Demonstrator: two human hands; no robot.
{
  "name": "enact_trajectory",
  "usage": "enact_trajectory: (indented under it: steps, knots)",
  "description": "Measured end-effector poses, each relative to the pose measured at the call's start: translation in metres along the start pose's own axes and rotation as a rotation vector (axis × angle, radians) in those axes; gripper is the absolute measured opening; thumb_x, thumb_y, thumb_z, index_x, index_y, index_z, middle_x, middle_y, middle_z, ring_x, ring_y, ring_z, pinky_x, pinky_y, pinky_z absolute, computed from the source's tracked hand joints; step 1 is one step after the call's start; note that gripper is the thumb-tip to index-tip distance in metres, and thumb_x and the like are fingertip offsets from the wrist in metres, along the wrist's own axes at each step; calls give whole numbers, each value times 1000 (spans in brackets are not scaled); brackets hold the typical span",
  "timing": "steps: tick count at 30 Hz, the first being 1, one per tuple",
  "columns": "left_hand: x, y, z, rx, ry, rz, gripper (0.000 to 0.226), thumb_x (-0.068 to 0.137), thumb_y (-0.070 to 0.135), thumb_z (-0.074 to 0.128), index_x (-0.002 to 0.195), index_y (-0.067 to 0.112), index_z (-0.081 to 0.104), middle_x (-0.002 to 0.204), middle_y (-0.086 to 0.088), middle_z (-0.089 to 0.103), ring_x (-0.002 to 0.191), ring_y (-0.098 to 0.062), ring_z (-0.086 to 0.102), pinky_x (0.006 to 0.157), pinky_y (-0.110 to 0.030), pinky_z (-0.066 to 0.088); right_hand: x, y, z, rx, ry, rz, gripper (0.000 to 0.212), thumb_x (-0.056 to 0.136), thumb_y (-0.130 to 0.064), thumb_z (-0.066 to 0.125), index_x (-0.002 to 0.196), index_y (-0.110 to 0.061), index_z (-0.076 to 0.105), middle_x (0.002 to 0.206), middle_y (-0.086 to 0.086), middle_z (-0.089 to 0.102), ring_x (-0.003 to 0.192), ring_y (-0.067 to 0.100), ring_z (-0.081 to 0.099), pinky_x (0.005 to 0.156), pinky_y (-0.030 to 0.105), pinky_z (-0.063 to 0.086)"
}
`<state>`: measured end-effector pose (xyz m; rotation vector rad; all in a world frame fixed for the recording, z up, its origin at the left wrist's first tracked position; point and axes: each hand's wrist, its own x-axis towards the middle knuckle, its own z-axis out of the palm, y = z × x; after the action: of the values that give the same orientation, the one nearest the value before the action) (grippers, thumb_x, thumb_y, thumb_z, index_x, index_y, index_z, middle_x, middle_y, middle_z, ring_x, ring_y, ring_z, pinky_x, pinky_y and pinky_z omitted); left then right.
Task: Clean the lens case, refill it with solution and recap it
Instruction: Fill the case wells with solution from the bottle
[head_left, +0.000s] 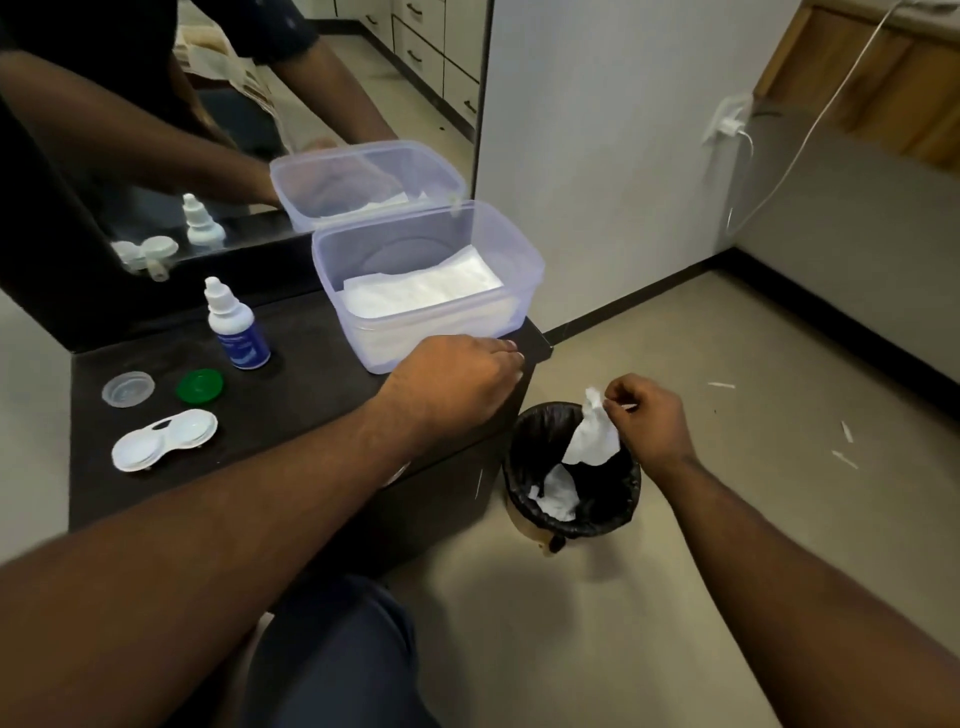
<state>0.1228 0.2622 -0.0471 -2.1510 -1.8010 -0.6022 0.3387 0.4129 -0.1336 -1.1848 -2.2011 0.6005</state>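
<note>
Plainly, the lens case lies uncapped near the front left corner of the dark surface, both wells open upward. It looks like light, stiff, smooth plastic, likely to skate if nudged, so my judgement is to take it by the narrow bridge between the wells or pin one well's rim while working the other. Just behind it sit its two caps, the clear cap and the green cap, apart from each other and from the case. Further back stands the solution bottle, upright and capped (small, and probably easy to tip). At the back right corner the tissue box stands open, white sheets inside. The left hand rests loosely curled at the right edge, against the box's front wall, holding nothing I can see. The right hand pinches a used tissue over the bin on the floor, beside the surface.
</note>
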Motion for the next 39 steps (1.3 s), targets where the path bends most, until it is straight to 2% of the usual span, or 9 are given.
enact_trajectory:
  steps: [6, 10, 13, 18, 24, 28, 33, 36, 39]
  knots:
    - [-1, 3, -2, 28, 2, 57, 22, 82, 14, 60, 92, 1, 74, 96, -15, 75, 76, -30, 73, 54, -40, 60, -7, -9, 2, -20, -82, 32, 14, 78, -1, 67, 74, -14, 65, 79, 1, 63, 77, 17, 59, 72, 30, 51]
    - [-7, 6, -6, 86, -64, 108, 28, 78, 7, 72, 105, -3, 70, 103, -21, 72, 90, -33, 72, 71, -41, 58, -6, -36, -6, -40, -130, -33, 14, 78, 0, 66, 74, -13, 66, 79, 0, 64, 77, 15, 59, 73, 30, 52]
    - [-12, 11, -16, 20, -104, 35, 30, 88, 11, 61, 115, 0, 67, 118, -19, 67, 107, -31, 66, 87, -39, 53, -6, -63, -17, -5, -99, -69, 11, 79, -3, 68, 75, -12, 66, 80, -1, 64, 76, 14, 60, 74, 29, 54]
    - [-38, 15, -46, -46, -122, -61, 25, 91, 12, 55, 108, 0, 70, 108, -13, 70, 94, -29, 67, 80, -40, 57, -17, -122, -34, 91, -20, -211, 6, 80, -4, 71, 80, -10, 68, 81, 0, 64, 74, 10, 61, 70, 17, 52]
    - [-93, 1, -86, 54, -163, -197, 32, 90, 26, 46, 103, 7, 68, 107, -10, 67, 96, -27, 63, 75, -39, 53, -51, -191, -18, 158, -83, -480, 7, 74, 0, 72, 75, -5, 68, 75, 3, 65, 69, 11, 58, 67, 20, 50]
    - [-122, -16, -101, 43, -158, -286, 29, 88, 23, 47, 99, 6, 68, 103, -11, 68, 95, -29, 63, 78, -42, 53, -62, -224, 3, 179, -129, -536, 9, 73, 0, 73, 73, -7, 67, 73, 3, 66, 68, 11, 58, 66, 15, 47]
    - [-141, -38, -122, -33, 95, -441, 20, 88, 15, 59, 103, 8, 71, 102, -10, 71, 96, -24, 64, 88, -37, 51, -68, -265, 34, 294, -199, -461, 11, 76, -6, 74, 85, -11, 70, 80, 0, 67, 73, 6, 60, 71, 4, 43]
    - [-143, -55, -135, -46, 340, -597, 26, 86, 10, 63, 111, 6, 69, 108, -10, 70, 103, -25, 61, 95, -24, 38, -64, -288, 57, 426, -267, -277, 25, 79, -12, 73, 104, -13, 69, 93, -3, 68, 87, 7, 63, 83, 15, 50]
    - [-141, -71, -142, -160, 467, -777, 33, 87, 10, 60, 120, 8, 66, 115, -8, 68, 108, -23, 57, 96, -28, 42, -54, -304, 80, 506, -329, -141, 40, 81, -12, 72, 120, -13, 62, 103, -6, 65, 96, 8, 61, 88, 20, 47]
